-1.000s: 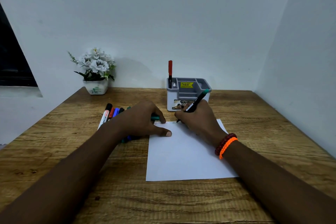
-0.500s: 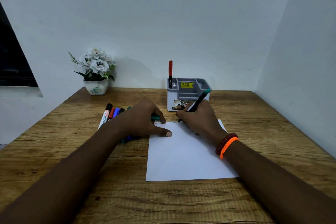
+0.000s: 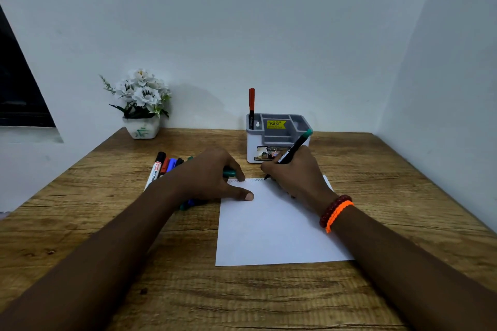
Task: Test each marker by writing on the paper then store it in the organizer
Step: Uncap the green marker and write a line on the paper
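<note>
While the right hand (image 3: 294, 173) grips a green-ended marker (image 3: 291, 152), tip on the paper (image 3: 271, 226), the organizer (image 3: 278, 137) stands just behind. The left hand (image 3: 212, 176) clasps a green cap (image 3: 229, 172), its arm covering part of the loose markers (image 3: 164, 166).

Paper (image 3: 271, 234): white; faint zigzag scribble along top edge
Held marker (image 3: 293, 149): black barrel; teal end
Organizer (image 3: 252, 142): white body; grey tray; yellow sticker
Table (image 3: 403, 169): brown woodgrain
Bracelets (image 3: 336, 212): maroon; neon orange

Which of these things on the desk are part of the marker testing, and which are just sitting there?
Part of the job:
green marker in the right hand
green cap in the left hand
paper
organizer with a red marker
spare markers

Just there:
flower pot
</note>
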